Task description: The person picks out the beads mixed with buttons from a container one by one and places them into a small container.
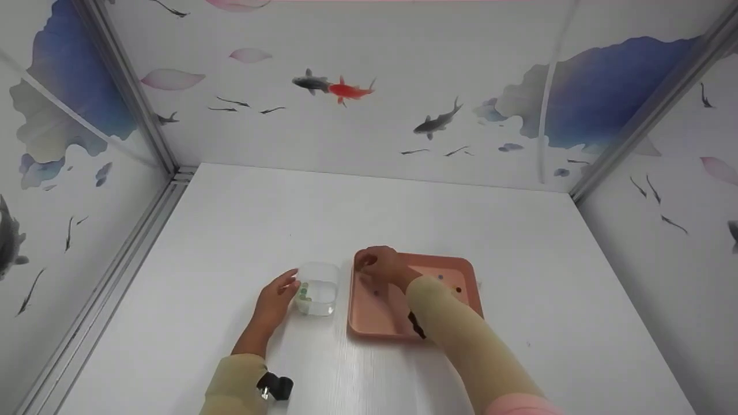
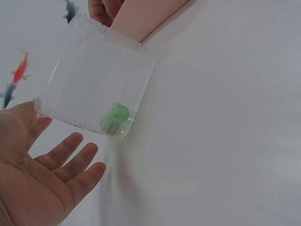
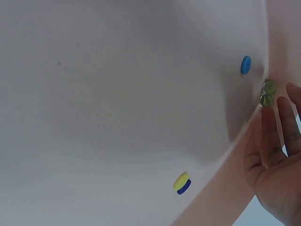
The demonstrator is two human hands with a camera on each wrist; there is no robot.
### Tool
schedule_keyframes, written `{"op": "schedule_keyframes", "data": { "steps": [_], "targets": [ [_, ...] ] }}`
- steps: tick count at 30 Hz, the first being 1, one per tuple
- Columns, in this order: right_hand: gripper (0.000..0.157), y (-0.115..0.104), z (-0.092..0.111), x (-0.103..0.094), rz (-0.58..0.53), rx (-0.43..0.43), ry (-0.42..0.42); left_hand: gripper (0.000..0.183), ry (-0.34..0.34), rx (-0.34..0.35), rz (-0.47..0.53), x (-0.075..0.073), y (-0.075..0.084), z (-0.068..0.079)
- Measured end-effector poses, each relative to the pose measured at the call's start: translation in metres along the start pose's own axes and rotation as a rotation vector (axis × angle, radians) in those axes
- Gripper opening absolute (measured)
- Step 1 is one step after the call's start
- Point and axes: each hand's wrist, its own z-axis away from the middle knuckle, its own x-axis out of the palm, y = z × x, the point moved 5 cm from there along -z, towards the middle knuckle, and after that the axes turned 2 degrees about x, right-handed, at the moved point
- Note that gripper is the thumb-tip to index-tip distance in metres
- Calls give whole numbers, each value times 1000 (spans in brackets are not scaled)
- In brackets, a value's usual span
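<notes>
In the head view my left hand [image 1: 274, 302] is at the left side of a clear plastic container [image 1: 326, 291]. Several green glass marbles [image 2: 117, 115] lie inside it. The left wrist view shows the hand's upper fingers at the container's edge, the others spread loosely below. My right hand [image 1: 383, 265] reaches over the far left corner of a pink-orange tray [image 1: 363, 323]. Two green marbles [image 3: 267, 93] lie against the tray wall, close to the right fingertips; the fingers are fairly straight, and contact is hard to tell.
A blue button [image 3: 246, 65] lies on the tray floor, and a yellow button [image 3: 181, 181] overlaps a dark blue button [image 3: 184, 188]. White table [image 1: 277, 213] surrounds the tray and container. Printed panels [image 1: 375, 132] stand at the back and both sides.
</notes>
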Motion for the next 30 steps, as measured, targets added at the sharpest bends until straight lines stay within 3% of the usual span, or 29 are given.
{"op": "schedule_keyframes", "data": {
  "steps": [12, 18, 30],
  "targets": [
    [19, -3, -1, 4, -8, 1, -20, 45, 3, -24, -8, 1, -1, -2],
    [15, -6, -3, 4, 38, -36, -4, 45, 11, -14, -16, 0, -1, -2],
    [13, -6, -7, 9, 124, 14, -2, 44, 0, -19, -7, 1, 0, -2]
  ]
}}
